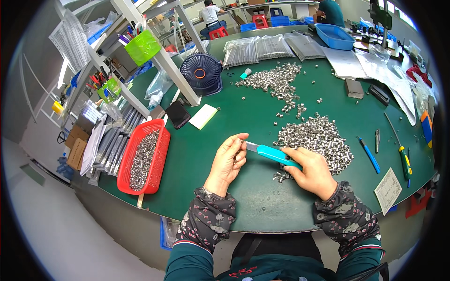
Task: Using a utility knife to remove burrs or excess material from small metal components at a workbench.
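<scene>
My right hand [310,171] grips a teal utility knife [273,153] with its blade pointing left. The blade's tip reaches the fingertips of my left hand [226,161]. Those fingers are curled and pinched around small metal pieces, mostly hidden by the fingers. To the right, partly behind my right hand, lies a big pile of short silvery metal sleeves [323,138] on the green table [187,164]. Farther back, a second spread of the same sleeves [276,79] trails toward the near pile.
A red basket [161,154] of small metal parts stands at the left. Behind it are a phone [178,114], a notepad [203,116] and a fan [201,72]. A blue pen-like tool [369,154], screwdriver [404,161] and paper slip [388,191] lie right. A blue bin [335,37] stands at the back.
</scene>
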The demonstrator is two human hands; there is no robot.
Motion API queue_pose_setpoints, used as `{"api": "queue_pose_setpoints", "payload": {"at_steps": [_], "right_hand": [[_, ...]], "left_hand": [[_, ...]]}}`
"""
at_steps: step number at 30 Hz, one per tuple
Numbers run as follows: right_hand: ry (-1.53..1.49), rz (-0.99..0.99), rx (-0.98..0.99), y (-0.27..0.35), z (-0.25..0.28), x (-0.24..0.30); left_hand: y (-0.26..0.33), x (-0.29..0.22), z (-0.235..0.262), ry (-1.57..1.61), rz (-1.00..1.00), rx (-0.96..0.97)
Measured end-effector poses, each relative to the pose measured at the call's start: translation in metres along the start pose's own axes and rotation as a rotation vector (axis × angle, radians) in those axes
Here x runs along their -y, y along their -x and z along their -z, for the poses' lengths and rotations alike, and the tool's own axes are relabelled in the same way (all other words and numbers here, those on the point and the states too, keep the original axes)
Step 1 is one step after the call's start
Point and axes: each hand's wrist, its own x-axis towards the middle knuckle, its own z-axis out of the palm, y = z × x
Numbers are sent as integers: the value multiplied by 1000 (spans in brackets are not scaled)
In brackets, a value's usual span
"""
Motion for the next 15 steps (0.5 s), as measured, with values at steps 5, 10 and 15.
{"api": "queue_pose_setpoints", "payload": {"at_steps": [5,10,15], "right_hand": [[-17,27,17,0,1,0],[-11,20,25,1,1,0],[-4,11,50,1,0,-1]], "left_hand": [[-2,5,9,56,-48,82],[-2,5,7,52,-13,43],[-2,6,7,18,-20,50]]}}
